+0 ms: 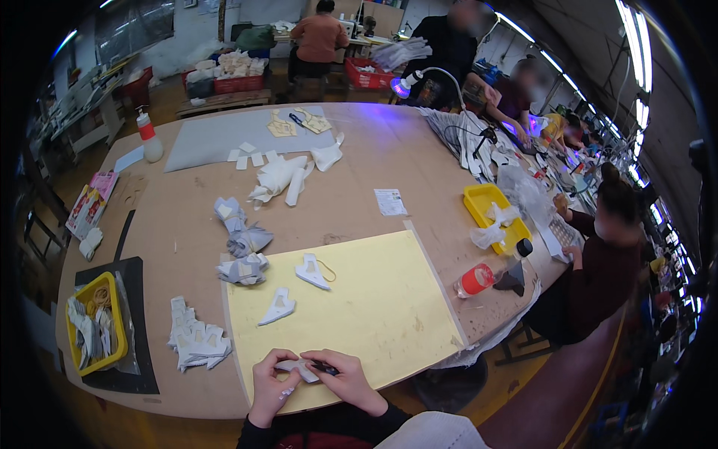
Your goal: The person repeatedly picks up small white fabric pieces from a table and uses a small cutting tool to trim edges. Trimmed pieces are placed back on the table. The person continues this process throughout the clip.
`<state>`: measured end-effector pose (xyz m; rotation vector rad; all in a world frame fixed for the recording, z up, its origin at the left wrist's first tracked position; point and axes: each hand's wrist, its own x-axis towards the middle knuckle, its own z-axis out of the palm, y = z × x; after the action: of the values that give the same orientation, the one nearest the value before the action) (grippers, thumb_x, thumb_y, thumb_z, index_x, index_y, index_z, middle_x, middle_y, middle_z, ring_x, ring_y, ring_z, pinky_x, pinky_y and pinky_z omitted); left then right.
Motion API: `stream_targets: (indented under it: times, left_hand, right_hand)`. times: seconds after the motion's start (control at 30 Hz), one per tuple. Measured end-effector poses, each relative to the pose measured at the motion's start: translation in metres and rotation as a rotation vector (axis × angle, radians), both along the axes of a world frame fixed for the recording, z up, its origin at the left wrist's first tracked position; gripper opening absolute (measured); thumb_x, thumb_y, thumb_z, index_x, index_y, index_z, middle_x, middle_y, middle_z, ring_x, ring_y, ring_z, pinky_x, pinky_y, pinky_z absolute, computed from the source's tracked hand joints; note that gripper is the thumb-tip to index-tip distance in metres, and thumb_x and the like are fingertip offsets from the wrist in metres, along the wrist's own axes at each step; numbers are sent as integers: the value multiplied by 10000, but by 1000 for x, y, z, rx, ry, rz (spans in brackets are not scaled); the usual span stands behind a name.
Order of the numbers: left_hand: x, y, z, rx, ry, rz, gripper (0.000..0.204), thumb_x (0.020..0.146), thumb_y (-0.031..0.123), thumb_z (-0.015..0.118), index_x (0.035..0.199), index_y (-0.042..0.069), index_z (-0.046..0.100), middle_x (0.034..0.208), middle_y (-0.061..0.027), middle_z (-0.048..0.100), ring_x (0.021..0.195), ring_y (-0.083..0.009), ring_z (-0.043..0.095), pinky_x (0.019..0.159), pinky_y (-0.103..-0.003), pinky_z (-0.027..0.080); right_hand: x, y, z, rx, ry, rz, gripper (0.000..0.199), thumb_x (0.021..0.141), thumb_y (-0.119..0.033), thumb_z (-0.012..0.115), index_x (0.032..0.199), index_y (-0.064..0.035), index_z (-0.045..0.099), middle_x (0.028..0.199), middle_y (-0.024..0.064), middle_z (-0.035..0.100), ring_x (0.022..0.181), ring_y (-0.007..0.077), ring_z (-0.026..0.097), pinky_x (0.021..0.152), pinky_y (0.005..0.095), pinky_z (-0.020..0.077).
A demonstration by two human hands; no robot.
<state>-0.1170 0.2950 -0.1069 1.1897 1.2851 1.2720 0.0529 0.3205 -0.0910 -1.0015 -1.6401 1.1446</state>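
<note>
My left hand (273, 380) grips a small white cut piece (300, 369) close to the near edge of the yellow sheet (351, 299). My right hand (345, 380) meets it from the other side, its fingers closed around a dark pen-like tool (324, 367) and touching the same piece. Small white bits cling to the fingers of my left hand. Beyond the hands, two flat white cut pieces lie on the sheet: a pointed one (278, 307) and one with a cut-out (311, 271) beside a tan elastic loop (327, 271). A pile of white pieces (198, 340) sits left of the sheet.
Grey-white bundles (243, 243) lie along the sheet's far left. At left stands a yellow tray (96, 361) with pieces and bands; at right, another yellow tray (499, 202) and a red-labelled bottle (474, 281). A seated co-worker (598, 247) works at the right edge.
</note>
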Motion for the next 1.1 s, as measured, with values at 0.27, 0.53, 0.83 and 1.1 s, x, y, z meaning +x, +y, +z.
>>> stream_targets:
  times: [0.27,0.53,0.83,1.1]
  left_hand:
    - [1,1,1,14,19,8,195,765,-26,662,952,-25,606,873,-72,651,821,-118,626,756,-253,502]
    - [-1,1,-8,31,41,1,234,761,7,682,980,-5,600,835,-73,644,778,-129,628,732,-257,500]
    - [0,3,-2,42,141,-116,345,762,36,666,1086,5,550,870,-110,627,828,-175,635,760,-295,509]
    - [0,-2,2,-29,171,-87,326,733,21,656,1030,4,522,861,-100,638,814,-158,636,743,-275,505]
  right_hand:
    - [0,0,-5,-9,4,13,255,877,-50,688,1127,-4,674,987,111,710,861,165,680,757,271,530]
    - [-1,0,0,-5,-8,-16,235,880,-59,693,1111,-14,689,913,84,708,765,122,641,691,247,505]
    - [-1,1,0,-38,5,-12,232,879,-50,689,1107,-11,692,929,91,714,805,113,653,723,250,516]
    - [0,-1,-3,-125,7,66,297,868,-19,656,1164,-5,654,1035,124,704,918,185,688,808,291,540]
